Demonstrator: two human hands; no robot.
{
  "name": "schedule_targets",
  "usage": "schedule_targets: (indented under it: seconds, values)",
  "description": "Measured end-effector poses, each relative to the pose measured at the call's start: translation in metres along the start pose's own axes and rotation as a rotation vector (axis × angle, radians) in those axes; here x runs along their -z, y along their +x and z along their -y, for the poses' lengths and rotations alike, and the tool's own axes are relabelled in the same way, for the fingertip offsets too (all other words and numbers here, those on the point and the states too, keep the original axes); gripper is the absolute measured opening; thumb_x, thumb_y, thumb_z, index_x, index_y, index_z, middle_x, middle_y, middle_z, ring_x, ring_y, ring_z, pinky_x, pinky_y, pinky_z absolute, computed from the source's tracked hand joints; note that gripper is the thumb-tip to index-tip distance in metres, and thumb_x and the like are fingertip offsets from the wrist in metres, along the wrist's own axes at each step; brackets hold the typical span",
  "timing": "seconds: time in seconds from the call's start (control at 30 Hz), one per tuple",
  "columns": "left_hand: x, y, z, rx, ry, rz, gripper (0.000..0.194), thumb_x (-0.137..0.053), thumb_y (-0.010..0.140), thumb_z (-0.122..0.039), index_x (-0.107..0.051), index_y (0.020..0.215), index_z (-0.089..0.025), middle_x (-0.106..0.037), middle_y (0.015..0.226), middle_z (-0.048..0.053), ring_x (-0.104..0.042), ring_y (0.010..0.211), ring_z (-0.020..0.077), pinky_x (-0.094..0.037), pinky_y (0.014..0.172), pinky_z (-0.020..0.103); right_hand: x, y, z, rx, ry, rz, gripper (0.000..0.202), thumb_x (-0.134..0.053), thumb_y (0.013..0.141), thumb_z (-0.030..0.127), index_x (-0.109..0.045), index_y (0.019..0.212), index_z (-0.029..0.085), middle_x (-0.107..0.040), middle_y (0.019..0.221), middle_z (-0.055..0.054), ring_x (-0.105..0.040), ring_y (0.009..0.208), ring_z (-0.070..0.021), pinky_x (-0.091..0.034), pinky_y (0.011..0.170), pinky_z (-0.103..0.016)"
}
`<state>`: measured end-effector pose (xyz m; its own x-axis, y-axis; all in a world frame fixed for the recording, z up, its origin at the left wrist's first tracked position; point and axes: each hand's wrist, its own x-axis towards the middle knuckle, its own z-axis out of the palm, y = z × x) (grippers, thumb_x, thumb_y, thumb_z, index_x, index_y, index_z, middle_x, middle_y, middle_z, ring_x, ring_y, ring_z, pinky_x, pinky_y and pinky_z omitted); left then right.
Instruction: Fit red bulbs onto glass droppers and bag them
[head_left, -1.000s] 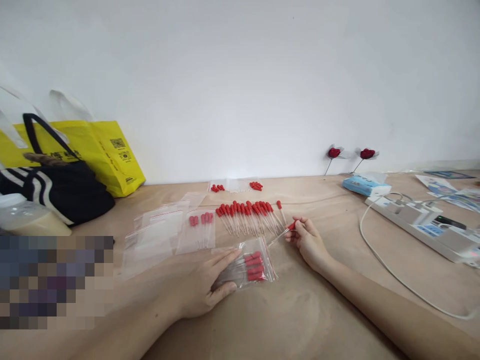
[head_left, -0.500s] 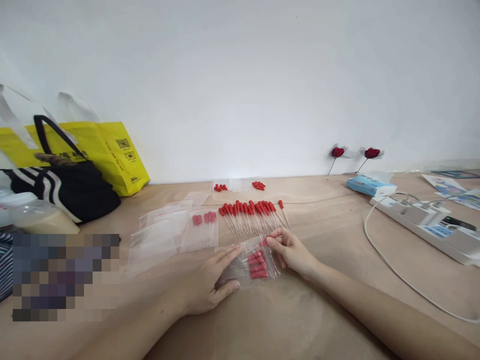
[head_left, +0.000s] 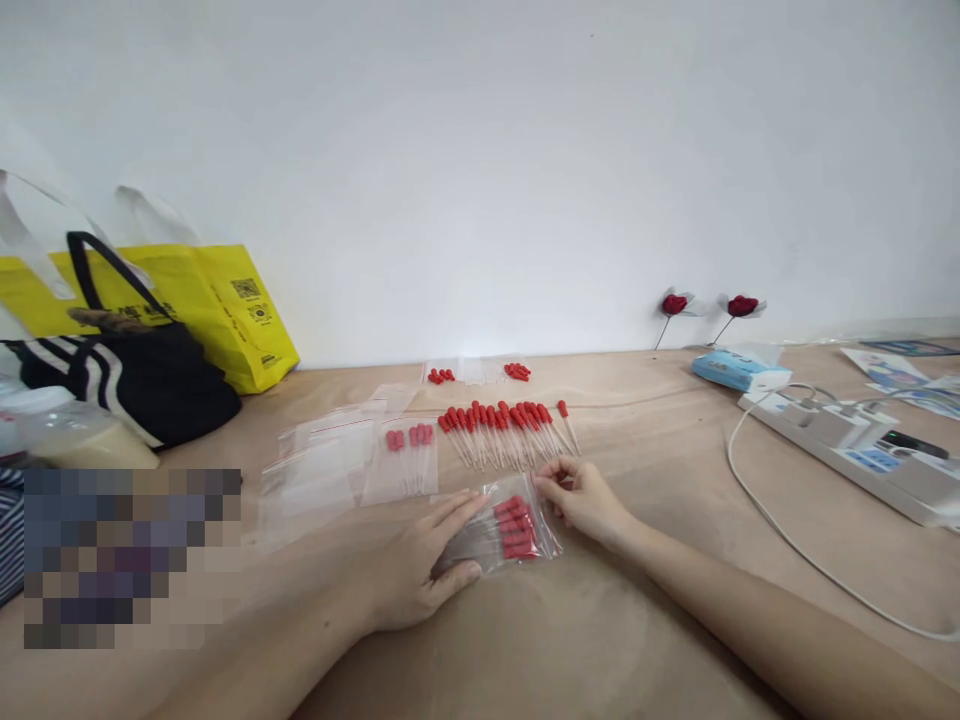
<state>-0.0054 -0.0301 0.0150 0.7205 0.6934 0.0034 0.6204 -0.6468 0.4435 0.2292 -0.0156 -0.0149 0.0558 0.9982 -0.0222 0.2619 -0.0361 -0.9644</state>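
A clear zip bag [head_left: 487,545] lies on the table between my hands. Inside it are several droppers with red bulbs [head_left: 517,528], their bulbs toward the bag's zip edge at the right. My left hand [head_left: 424,560] rests on the left part of the bag, fingers stretched out and thumb apart. At the upper right corner, my right hand [head_left: 574,495] pinches the bag's zip edge. Just beyond, a row of loose red-bulbed droppers [head_left: 499,420] lies on the table. Left of that row is another bag [head_left: 382,480] with several droppers in it.
More clear bags [head_left: 315,480] lie at the left. Two bags with red-bulbed droppers [head_left: 517,371] sit by the wall. A yellow bag [head_left: 240,310], a black bag [head_left: 165,380] and a bottle [head_left: 82,430] stand left. At right are tissues [head_left: 739,370], a power strip [head_left: 840,440] and a cable [head_left: 780,540].
The topmost red bulb, near my right fingertips before, now lies deeper in the bag with the others. My right fingers have shifted slightly onto the zip edge. My left hand stays nearly still.
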Motion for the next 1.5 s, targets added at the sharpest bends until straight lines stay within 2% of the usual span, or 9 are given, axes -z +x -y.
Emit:
schedule_targets:
  seconds: [0.23, 0.43, 0.57, 0.7, 0.9, 1.0, 1.23, 1.37, 1.5]
  values:
    - [0.004, 0.001, -0.005, 0.043, -0.045, -0.006, 0.057, -0.046, 0.081, -0.036, -0.026, 0.133, -0.023, -0.030, 0.138, 0.006, -0.027, 0.125, 0.0233, -0.025, 0.102, 0.042, 0.010, -0.008, -0.002, 0.166, -0.228, 0.089, 0.027, -0.068, 0.058, 0.041, -0.058, 0.067, 0.018, -0.057, 0.064, 0.000, -0.049, 0.057, -0.0114, -0.036, 0.050, -0.022]
    - [0.012, 0.025, 0.000, 0.076, -0.196, -0.146, 0.054, -0.052, 0.077, -0.037, -0.036, 0.126, -0.021, -0.041, 0.130, 0.008, -0.038, 0.118, 0.0233, -0.030, 0.098, 0.039, -0.007, -0.008, -0.003, 0.204, 0.027, 0.242, 0.032, -0.059, 0.069, 0.047, -0.048, 0.066, 0.017, -0.049, 0.058, 0.003, -0.042, 0.053, -0.0082, -0.034, 0.050, -0.021]
    - [0.010, 0.049, 0.005, 0.157, -0.427, -0.099, 0.057, -0.060, 0.069, -0.035, -0.042, 0.119, -0.014, -0.060, 0.091, 0.006, -0.057, 0.080, 0.0184, -0.046, 0.070, 0.030, -0.014, -0.012, 0.002, 0.184, 0.225, 0.296, 0.037, -0.058, 0.068, 0.052, -0.045, 0.070, 0.018, -0.045, 0.054, 0.006, -0.037, 0.046, -0.0057, -0.031, 0.044, -0.019]
    - [0.013, 0.054, 0.008, 0.249, -0.713, 0.088, 0.037, -0.066, 0.062, -0.041, -0.056, 0.084, -0.012, -0.054, 0.059, -0.003, -0.048, 0.049, 0.0082, -0.037, 0.045, 0.018, -0.013, -0.012, 0.004, 0.132, 0.269, 0.257, 0.039, -0.060, 0.065, 0.053, -0.045, 0.071, 0.018, -0.046, 0.051, 0.007, -0.040, 0.042, -0.0053, -0.032, 0.039, -0.018]
    - [0.043, 0.039, 0.034, 0.527, -0.909, -0.450, 0.036, -0.073, 0.055, -0.032, -0.053, 0.079, -0.015, -0.059, 0.062, -0.002, -0.058, 0.054, 0.0129, -0.044, 0.048, 0.021, -0.008, -0.009, 0.004, 0.062, 0.264, 0.238, 0.040, -0.062, 0.062, 0.051, -0.048, 0.077, 0.017, -0.052, 0.059, 0.005, -0.047, 0.044, -0.0057, -0.036, 0.039, -0.018]
    - [0.056, 0.042, 0.060, 0.660, -0.853, -0.703, 0.035, -0.073, 0.058, -0.024, -0.051, 0.083, -0.016, -0.061, 0.067, 0.000, -0.060, 0.056, 0.0137, -0.047, 0.052, 0.023, -0.008, -0.009, 0.003, 0.070, 0.245, 0.254, 0.035, -0.063, 0.063, 0.046, -0.049, 0.078, 0.017, -0.049, 0.057, 0.006, -0.046, 0.044, -0.0048, -0.037, 0.041, -0.018]
    - [0.054, 0.044, 0.097, 0.796, -0.445, -0.875, 0.040, -0.064, 0.064, -0.020, -0.045, 0.099, -0.014, -0.059, 0.089, 0.010, -0.059, 0.087, 0.0246, -0.045, 0.077, 0.040, -0.009, -0.009, -0.001, 0.099, 0.211, 0.268, 0.031, -0.062, 0.066, 0.042, -0.049, 0.080, 0.017, -0.048, 0.058, 0.006, -0.046, 0.045, -0.0054, -0.038, 0.043, -0.019]
    - [0.062, 0.018, 0.099, 0.734, -0.164, -0.884, 0.029, -0.060, 0.064, -0.019, -0.054, 0.092, -0.018, -0.049, 0.115, 0.011, -0.033, 0.119, 0.0299, -0.022, 0.100, 0.043, -0.006, -0.010, -0.005, 0.163, 0.105, 0.253, 0.024, -0.060, 0.068, 0.037, -0.051, 0.080, 0.017, -0.050, 0.060, 0.004, -0.047, 0.049, -0.0067, -0.039, 0.046, -0.020]
    - [0.080, -0.013, 0.117, 0.874, 0.204, -0.701, 0.031, -0.053, 0.070, -0.026, -0.056, 0.097, -0.013, -0.048, 0.116, 0.017, -0.033, 0.115, 0.0406, -0.025, 0.090, 0.054, 0.000, -0.012, -0.004, 0.288, -0.089, 0.223, 0.011, -0.057, 0.070, 0.027, -0.056, 0.076, 0.017, -0.055, 0.064, 0.001, -0.049, 0.057, -0.0085, -0.039, 0.051, -0.020]
